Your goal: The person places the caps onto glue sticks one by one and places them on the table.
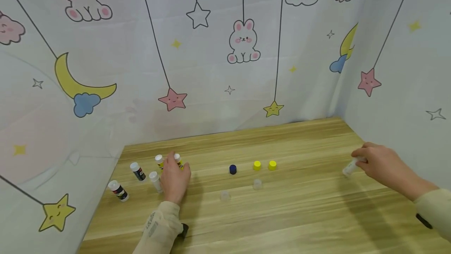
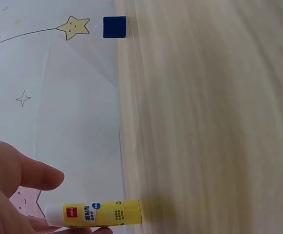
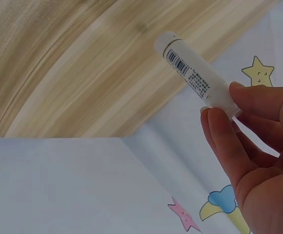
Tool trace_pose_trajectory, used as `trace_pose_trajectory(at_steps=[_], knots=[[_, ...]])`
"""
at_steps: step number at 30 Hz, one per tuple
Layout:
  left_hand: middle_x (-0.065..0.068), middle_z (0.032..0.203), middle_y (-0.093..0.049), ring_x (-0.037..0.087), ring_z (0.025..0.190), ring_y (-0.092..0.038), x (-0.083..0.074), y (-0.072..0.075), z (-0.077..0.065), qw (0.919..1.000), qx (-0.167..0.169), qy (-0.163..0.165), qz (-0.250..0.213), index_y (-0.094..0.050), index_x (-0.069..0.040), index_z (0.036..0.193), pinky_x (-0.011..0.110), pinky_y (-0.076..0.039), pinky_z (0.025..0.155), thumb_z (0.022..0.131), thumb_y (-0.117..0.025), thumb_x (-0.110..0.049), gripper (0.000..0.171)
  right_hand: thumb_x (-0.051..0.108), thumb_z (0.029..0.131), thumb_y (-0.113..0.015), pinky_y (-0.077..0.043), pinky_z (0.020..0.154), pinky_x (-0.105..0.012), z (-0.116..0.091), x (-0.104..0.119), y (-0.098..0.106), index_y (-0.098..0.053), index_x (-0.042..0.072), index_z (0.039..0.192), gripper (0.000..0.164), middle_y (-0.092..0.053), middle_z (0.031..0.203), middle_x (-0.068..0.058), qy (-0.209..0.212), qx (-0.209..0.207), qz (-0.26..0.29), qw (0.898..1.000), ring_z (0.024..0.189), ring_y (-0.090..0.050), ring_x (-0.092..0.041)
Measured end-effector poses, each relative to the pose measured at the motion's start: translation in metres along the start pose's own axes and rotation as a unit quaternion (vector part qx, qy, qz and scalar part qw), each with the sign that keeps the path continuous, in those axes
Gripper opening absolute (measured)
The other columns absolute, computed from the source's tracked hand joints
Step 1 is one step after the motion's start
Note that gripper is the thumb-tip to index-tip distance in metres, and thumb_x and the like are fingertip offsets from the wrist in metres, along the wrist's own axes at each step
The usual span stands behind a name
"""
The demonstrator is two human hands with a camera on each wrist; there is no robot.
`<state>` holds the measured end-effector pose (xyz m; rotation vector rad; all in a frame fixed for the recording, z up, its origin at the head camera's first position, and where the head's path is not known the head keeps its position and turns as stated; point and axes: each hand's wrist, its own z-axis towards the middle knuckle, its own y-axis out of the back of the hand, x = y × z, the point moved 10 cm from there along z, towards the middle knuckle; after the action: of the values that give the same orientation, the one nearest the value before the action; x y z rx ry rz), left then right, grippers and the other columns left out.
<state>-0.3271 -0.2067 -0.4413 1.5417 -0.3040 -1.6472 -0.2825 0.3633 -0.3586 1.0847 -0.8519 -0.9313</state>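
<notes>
My left hand (image 1: 175, 179) is at a standing yellow glue stick (image 1: 179, 161) with a white top, on the left of the table. In the left wrist view its thumb (image 2: 41, 174) stands apart from that glue stick (image 2: 95, 213), while other fingers lie behind or against it; contact is unclear. Beside this hand stand a second yellow glue stick (image 1: 159, 161) and a white one (image 1: 156, 181). Far to the right, my right hand (image 1: 385, 164) pinches a white glue stick (image 3: 192, 73) by one end between thumb and fingertips, tilted above the table.
Two black-labelled tubes (image 1: 138, 172) stand at the left edge of the wooden table (image 1: 282, 215). Around its middle sit a dark blue cap (image 1: 233, 169), two yellow caps (image 1: 257, 165) and two translucent caps (image 1: 257, 184). Printed cloth (image 1: 211, 70) walls the back and sides.
</notes>
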Motion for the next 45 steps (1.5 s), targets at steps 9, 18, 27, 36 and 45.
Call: trace_pose_trajectory(at_steps=[9,18,27,36,45], knots=[[0.023,0.123,-0.063,0.045,0.105,-0.062,0.01,-0.003,0.004,0.9989,0.008,0.045,-0.011,-0.042,-0.001,0.145,0.059,-0.047,0.081,0.094,-0.062,-0.024,0.06,0.0,0.083,-0.077,-0.052,0.054,-0.034,0.0,-0.007,-0.008,-0.074,-0.003,0.102,0.019,-0.064,0.092,-0.009,-0.013,0.02,0.016,1.0,0.072,-0.07,-0.024],[0.028,0.131,-0.058,0.049,0.114,-0.057,0.017,-0.009,0.004,0.9972,0.032,0.06,-0.031,-0.042,0.004,0.144,0.064,-0.043,0.092,0.097,-0.059,-0.024,0.057,0.0,0.082,-0.078,-0.053,0.055,-0.037,0.0,-0.01,-0.016,-0.074,-0.001,0.1,0.019,-0.064,0.089,-0.008,-0.017,0.036,0.018,0.999,0.071,-0.068,-0.023],[0.031,0.135,-0.055,0.048,0.122,-0.053,0.027,-0.015,0.007,0.9953,0.047,0.076,-0.038,-0.043,0.007,0.142,0.062,-0.04,0.1,0.097,-0.058,-0.019,0.054,-0.001,0.08,-0.08,-0.052,0.056,-0.038,-0.002,-0.014,-0.025,-0.074,0.001,0.098,0.02,-0.064,0.089,-0.009,-0.02,0.046,0.025,0.998,0.072,-0.065,-0.026],[0.03,0.133,-0.056,0.048,0.122,-0.053,0.029,-0.016,0.01,0.9954,0.046,0.078,-0.031,-0.046,0.007,0.14,0.061,-0.039,0.101,0.096,-0.057,-0.016,0.051,0.003,0.081,-0.08,-0.051,0.054,-0.035,-0.002,-0.011,-0.026,-0.073,0.001,0.104,0.023,-0.064,0.091,-0.009,-0.016,0.043,0.026,0.999,0.07,-0.063,-0.021],[0.028,0.125,-0.061,0.047,0.114,-0.057,0.029,-0.015,0.013,0.9972,0.03,0.067,-0.015,-0.054,0.005,0.131,0.061,-0.042,0.095,0.097,-0.058,-0.016,0.04,0.005,0.082,-0.08,-0.053,0.055,-0.04,0.003,-0.01,-0.02,-0.072,0.0,0.106,0.026,-0.066,0.098,-0.017,-0.011,0.034,0.018,0.999,0.075,-0.067,-0.029]])
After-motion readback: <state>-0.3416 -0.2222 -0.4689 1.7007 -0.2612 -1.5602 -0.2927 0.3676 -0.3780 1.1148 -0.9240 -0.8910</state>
